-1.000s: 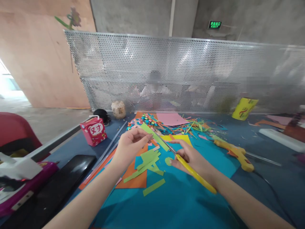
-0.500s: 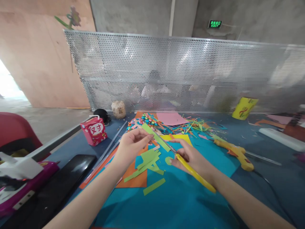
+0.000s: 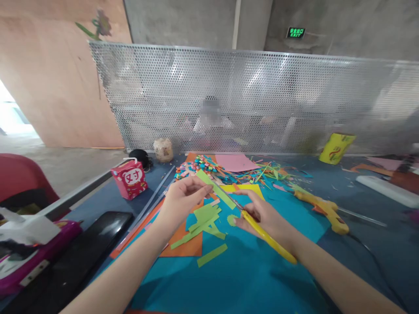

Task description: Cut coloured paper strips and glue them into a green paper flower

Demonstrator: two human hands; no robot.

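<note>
Between the thumb and fingers of my left hand (image 3: 186,198) is a light green paper strip (image 3: 224,197), slanting down to the right. My right hand (image 3: 266,216) grips yellow-handled scissors (image 3: 268,240), their blades lying along the strip's upper edge. Whether the blades are parted is hard to make out. Below, several cut green strips (image 3: 204,218) lie piled on orange paper (image 3: 188,244) and a large blue sheet (image 3: 235,274). One single green strip (image 3: 212,255) sits apart, nearer me. A small green fringed piece (image 3: 231,220) rests beside my right fingertips.
Colourful paper scraps (image 3: 271,172) and a pink sheet (image 3: 237,162) lie at the back. To the right is a yellow glue gun (image 3: 322,209) with its cord. On the left stand a red box (image 3: 130,179), a black phone (image 3: 75,257) and a power strip (image 3: 42,257). A perforated metal screen (image 3: 209,78) borders the table.
Both hands, the strip and the scissors keep almost the same position. Only a very slight shift of the view shows.
</note>
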